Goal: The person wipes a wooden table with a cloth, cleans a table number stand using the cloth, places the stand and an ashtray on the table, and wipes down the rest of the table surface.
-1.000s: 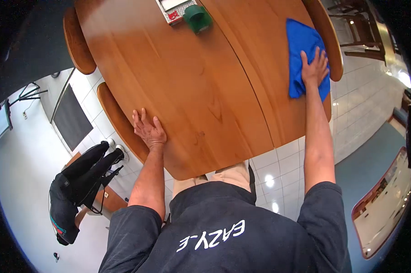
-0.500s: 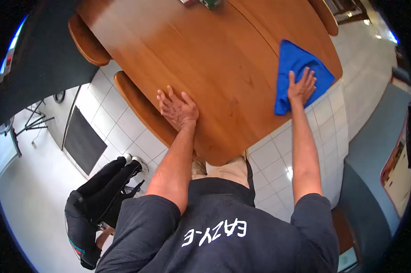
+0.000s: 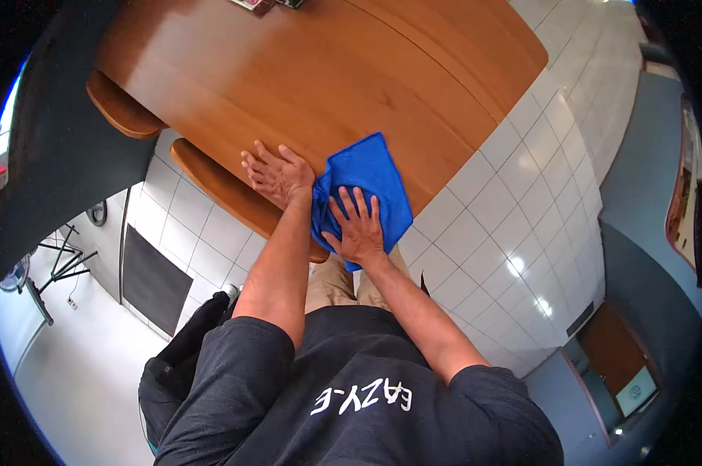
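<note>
A blue cloth (image 3: 386, 175) lies partly bunched on the near corner of the brown wooden table (image 3: 289, 85), and part of it reaches the table's near edge. My right hand (image 3: 359, 233) presses flat on the cloth with its fingers spread. Just left of the cloth, my left hand (image 3: 277, 172) rests palm down on the bare wood, fingers apart and holding nothing. The cloth's left edge comes up close to my left wrist.
Two wooden chairs (image 3: 122, 105) are tucked along the table's left side. At the far edge sit small objects (image 3: 254, 5), partly cut off. A person in dark clothing (image 3: 165, 380) is at the lower left. White floor tiles (image 3: 506, 202) stretch to the right.
My right hand has slid the blue cloth from the table's right side leftward and toward me, next to my left hand. My left hand stays flat on the table. The camera view has shifted.
</note>
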The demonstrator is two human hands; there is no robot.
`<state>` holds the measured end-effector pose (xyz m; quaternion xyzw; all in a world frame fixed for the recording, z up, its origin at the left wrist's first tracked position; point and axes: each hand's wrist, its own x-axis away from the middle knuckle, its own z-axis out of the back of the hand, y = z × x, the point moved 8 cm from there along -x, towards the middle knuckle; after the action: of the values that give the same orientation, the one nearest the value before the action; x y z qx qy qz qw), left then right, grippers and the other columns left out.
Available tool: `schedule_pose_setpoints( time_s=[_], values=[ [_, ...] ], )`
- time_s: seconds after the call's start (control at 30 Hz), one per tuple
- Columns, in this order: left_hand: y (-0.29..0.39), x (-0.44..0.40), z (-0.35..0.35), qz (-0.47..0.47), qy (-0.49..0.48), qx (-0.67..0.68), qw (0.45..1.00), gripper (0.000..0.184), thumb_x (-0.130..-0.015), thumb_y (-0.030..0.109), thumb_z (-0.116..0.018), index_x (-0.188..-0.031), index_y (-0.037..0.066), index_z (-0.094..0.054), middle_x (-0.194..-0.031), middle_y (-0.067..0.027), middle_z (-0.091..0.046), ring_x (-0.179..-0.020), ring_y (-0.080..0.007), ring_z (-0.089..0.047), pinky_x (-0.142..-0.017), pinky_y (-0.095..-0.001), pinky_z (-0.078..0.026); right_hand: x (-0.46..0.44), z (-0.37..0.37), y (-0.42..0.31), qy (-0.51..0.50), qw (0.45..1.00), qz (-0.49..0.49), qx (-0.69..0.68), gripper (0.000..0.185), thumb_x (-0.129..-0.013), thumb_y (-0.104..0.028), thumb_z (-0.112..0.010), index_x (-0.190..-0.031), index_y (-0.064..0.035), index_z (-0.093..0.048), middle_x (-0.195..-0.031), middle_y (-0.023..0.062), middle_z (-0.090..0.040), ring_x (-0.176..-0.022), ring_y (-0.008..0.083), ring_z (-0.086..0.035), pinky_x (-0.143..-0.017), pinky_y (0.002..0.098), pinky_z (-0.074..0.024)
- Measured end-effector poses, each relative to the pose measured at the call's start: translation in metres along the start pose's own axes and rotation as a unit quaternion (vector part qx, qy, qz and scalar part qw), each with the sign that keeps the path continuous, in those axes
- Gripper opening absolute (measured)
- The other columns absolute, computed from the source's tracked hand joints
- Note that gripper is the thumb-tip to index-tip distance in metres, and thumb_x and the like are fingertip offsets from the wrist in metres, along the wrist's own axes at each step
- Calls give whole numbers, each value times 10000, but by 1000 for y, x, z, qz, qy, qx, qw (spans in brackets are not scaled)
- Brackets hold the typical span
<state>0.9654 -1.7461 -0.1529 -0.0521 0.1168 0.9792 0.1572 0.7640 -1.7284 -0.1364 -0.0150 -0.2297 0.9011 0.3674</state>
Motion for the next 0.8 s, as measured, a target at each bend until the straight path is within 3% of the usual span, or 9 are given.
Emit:
schedule_pose_setpoints(
  time_s=[0.13,0.4,0.57,0.8],
  values=[
    [-5,0,-1,-2,10,-13,1000,567,-952,425,-461,-1456,172,-398,-1548,-132,-294,-1431,-319,-234,-1141,-489,-185,-33,30,49,53,998,-38,6,823,-805,-607,-626,-1473,-180,-407,-1578,107,-263,-1466,348,-186,-1162,604,-88],
    [4,0,8,25,-45,-27,998,568,-951,395,-475,-1455,149,-390,-1564,-126,-263,-1437,-310,-226,-1146,-497,-177,-154,138,230,157,974,-127,103,910,-811,-671,-592,-1518,-171,-313,-1594,110,-234,-1475,343,-172,-1157,609,-92],
    [4,0,8,35,-49,-35,998,565,-955,392,-471,-1456,144,-391,-1566,-117,-262,-1435,-317,-227,-1148,-503,-170,-222,183,341,196,955,-161,155,945,-813,-761,-500,-1526,-173,-306,-1601,131,-216,-1479,351,-165,-1157,613,-77],
    [2,1,6,54,-68,-14,996,583,-958,412,-465,-1473,154,-376,-1585,-102,-228,-1445,-326,-194,-1157,-515,-122,-294,236,461,216,935,-212,185,951,-813,-807,-441,-1538,-218,-263,-1603,98,-218,-1481,331,-161,-1156,608,-120]
  ],
)
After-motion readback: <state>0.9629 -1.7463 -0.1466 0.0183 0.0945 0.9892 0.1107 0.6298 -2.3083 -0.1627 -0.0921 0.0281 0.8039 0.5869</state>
